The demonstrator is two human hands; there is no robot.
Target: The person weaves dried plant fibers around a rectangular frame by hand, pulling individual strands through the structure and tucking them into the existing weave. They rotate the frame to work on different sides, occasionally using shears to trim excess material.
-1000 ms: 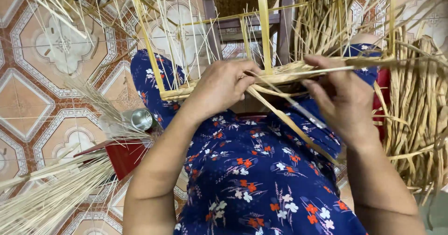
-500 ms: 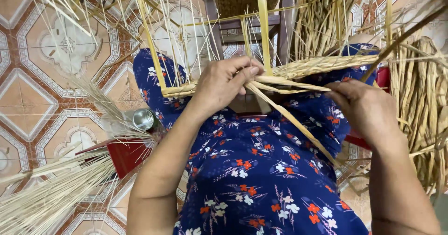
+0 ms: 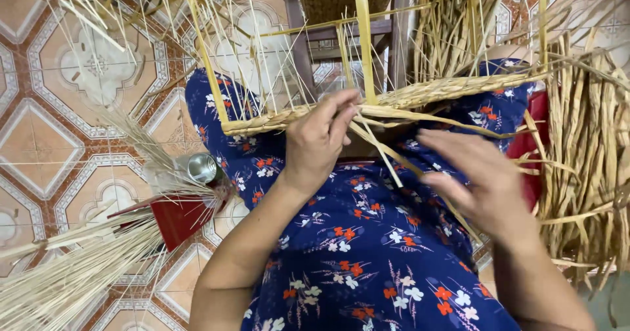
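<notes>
Since the earlier frame the right hand [image 3: 485, 186] has let go of the strands and drawn back toward the lap, fingers spread open and blurred. The left hand [image 3: 321, 140] stays closed, pinching flat yellow straw strands [image 3: 394, 150] against the woven rim [image 3: 420, 98] resting across the knees. That rim is a tight, rope-like braid; it looks light, dry and springy, best held right at the weave, since loose ends likely kink or snap. Yellow upright stakes [image 3: 363, 35] rise from the rim. Right of it hang coarse dried reeds [image 3: 590, 160]; left of it lie pale fine stalks [image 3: 72, 272], a small metal can [image 3: 202, 168] and patterned floor tiles [image 3: 46, 160].
</notes>
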